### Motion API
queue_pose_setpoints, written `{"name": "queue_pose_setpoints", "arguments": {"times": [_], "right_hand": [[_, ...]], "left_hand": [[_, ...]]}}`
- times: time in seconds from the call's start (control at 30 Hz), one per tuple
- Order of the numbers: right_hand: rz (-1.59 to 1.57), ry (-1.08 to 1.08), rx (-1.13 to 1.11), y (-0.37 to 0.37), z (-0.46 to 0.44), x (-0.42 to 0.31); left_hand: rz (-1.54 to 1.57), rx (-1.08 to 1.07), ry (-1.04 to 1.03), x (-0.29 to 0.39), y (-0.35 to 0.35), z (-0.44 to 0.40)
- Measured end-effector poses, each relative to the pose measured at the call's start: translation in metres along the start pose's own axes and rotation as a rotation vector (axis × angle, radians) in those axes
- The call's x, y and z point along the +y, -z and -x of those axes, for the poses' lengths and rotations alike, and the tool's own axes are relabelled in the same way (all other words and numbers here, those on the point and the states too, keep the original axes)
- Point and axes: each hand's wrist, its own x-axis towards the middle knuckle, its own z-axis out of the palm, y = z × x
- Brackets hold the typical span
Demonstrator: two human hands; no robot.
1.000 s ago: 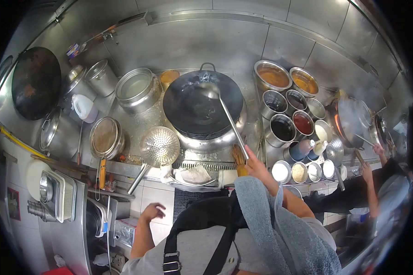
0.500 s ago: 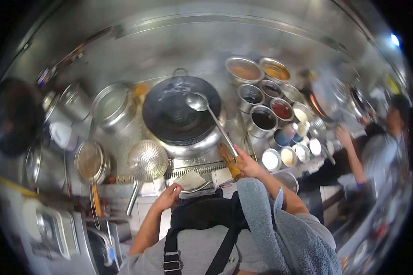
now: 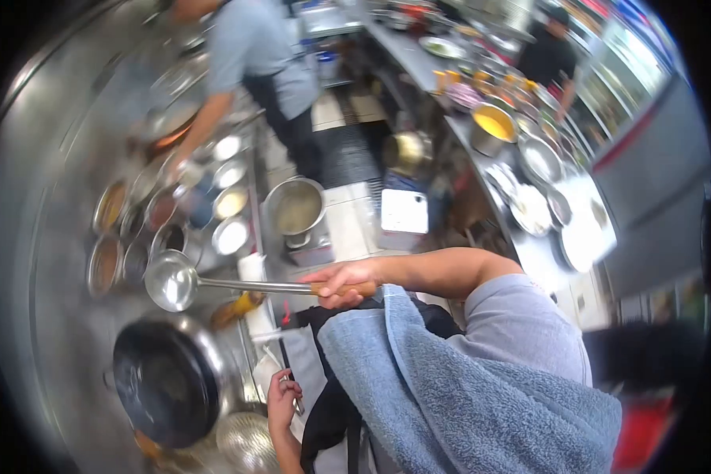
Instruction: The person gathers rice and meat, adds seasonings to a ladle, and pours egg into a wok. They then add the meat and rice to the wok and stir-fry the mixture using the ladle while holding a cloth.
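My right hand point(image 3: 341, 284) is wrapped round the wooden handle of a metal ladle point(image 3: 171, 281), whose bowl is over the edge of the sauce pots. Below the ladle sits the black wok point(image 3: 168, 382) on its burner. My left hand point(image 3: 284, 397) is at the stove's front edge with its fingers curled. A small metal piece shows beside those fingers, but whether they hold it is unclear. Near my left hand lies the perforated strainer point(image 3: 246, 441). A bamboo brush point(image 3: 237, 309) rests between the wok and my right hand.
A co-worker in a grey shirt point(image 3: 254, 49) reaches toward the sauce pots point(image 3: 162, 207). A large pot point(image 3: 295, 207) stands on the floor side. At the right is a counter point(image 3: 482, 162) with a yellow-filled pot point(image 3: 494, 126); another person point(image 3: 548, 54) stands behind it.
The view has swung to the right, bringing the aisle and right counter into sight. The ladle has left its place over the wok. My left hand is now beside the strainer.
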Motion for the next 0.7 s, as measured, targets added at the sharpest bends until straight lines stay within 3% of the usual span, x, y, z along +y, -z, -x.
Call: {"name": "queue_pose_setpoints", "arguments": {"times": [0.13,0.2,0.37,0.53,0.7], "right_hand": [[0.013,0.205,0.222,0.019,0.130,0.054],[-0.062,0.295,0.329,-0.010,0.194,0.072],[-0.122,0.545,0.444,-0.030,0.295,0.133],[-0.170,0.726,0.624,-0.045,0.386,0.156],[-0.148,0.700,0.740,-0.044,0.465,0.171]], "left_hand": [[-0.062,-0.172,-0.040,0.025,-0.029,-0.040],[-0.110,-0.267,-0.062,0.041,-0.053,-0.062],[-0.212,-0.666,-0.026,0.070,-0.149,-0.118],[-0.388,-1.018,0.005,0.102,-0.292,-0.171],[-0.227,-1.249,-0.169,0.178,-0.468,-0.180]]}}
